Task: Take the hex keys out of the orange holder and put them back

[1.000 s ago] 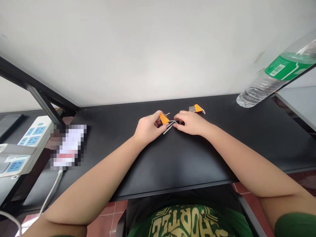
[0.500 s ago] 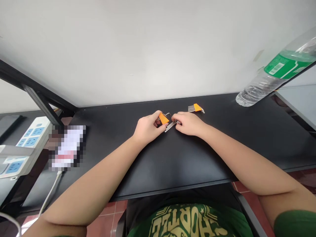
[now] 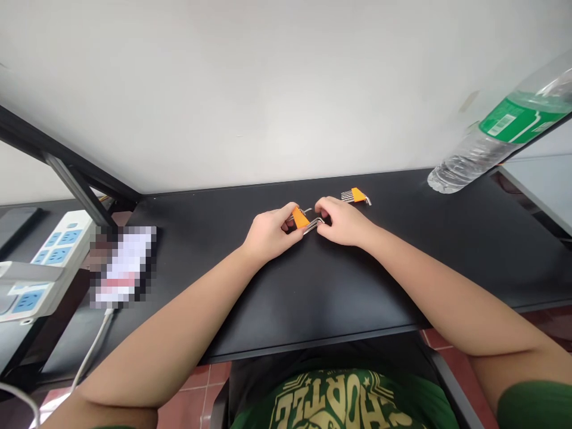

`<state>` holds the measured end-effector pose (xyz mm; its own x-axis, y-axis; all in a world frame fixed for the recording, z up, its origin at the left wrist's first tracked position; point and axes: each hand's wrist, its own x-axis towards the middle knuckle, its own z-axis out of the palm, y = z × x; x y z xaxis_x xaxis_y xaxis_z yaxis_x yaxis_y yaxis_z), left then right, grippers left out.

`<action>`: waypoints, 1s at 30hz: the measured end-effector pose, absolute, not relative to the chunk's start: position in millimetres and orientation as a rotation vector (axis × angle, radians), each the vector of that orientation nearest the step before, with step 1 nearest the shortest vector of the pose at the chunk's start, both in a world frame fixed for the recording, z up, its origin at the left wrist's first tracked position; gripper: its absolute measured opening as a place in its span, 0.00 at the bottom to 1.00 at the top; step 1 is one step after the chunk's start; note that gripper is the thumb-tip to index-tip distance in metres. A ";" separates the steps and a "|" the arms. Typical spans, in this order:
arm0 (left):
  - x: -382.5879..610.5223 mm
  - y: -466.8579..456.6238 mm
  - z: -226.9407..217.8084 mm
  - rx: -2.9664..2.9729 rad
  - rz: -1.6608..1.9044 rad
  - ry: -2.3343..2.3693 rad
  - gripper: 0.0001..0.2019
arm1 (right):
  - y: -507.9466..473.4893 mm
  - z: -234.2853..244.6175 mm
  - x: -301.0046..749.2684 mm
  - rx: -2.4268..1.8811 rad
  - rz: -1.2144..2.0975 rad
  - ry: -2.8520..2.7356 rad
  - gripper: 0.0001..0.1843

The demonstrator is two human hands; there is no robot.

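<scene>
My left hand (image 3: 273,233) is closed on an orange hex key holder (image 3: 300,218), pinched between thumb and fingers. A hex key (image 3: 307,210) sticks out at its far side. Just right of the holder lie several loose silver hex keys (image 3: 314,224), their bent ends toward my right hand (image 3: 342,221). That hand has its thumb and forefinger apart around the bent ends; whether the thumb touches them I cannot tell. Behind my right hand, a second orange holder (image 3: 358,195) filled with several small hex keys lies on the black table (image 3: 286,298).
A tall plastic bottle (image 3: 513,122) with a green label stands at the back right, against the wall (image 3: 277,89). At left are a blurred-out phone (image 3: 123,262) on a white cable (image 3: 92,345) and a white power strip (image 3: 67,253). A black frame bar (image 3: 80,187) rises at the left.
My right thumb and forefinger have come apart, showing the hex keys' bent ends. The orange holder in my left hand has shifted slightly right, closer to those keys.
</scene>
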<state>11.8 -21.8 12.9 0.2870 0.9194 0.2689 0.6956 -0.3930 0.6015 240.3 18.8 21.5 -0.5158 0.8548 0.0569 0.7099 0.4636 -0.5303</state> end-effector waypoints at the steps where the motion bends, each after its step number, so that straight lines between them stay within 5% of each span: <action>1: 12.0 -22.4 13.4 2.216 0.827 1.428 0.11 | 18.9 21.4 240.1 -1.300 0.702 -2.352 0.13; 13: 11.4 -22.1 10.7 2.258 0.829 1.459 0.10 | 24.7 11.5 239.2 -1.214 1.061 -1.943 0.09; 23: 10.1 -19.3 10.7 2.127 0.832 1.576 0.12 | 31.5 11.7 245.2 -1.307 0.528 -2.405 0.07; 27: 10.8 -19.5 11.7 2.119 0.823 1.547 0.12 | 21.3 18.3 242.5 -1.269 0.559 -2.529 0.16; 30: 10.7 -19.5 12.5 2.114 0.824 1.528 0.12 | 16.8 22.6 241.1 -1.212 0.538 -2.661 0.13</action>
<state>10.7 -19.5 12.5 0.2277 0.9472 0.2259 0.7092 -0.3203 0.6281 241.1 16.8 22.6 -0.6560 0.7547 0.0037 0.6941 0.6052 -0.3898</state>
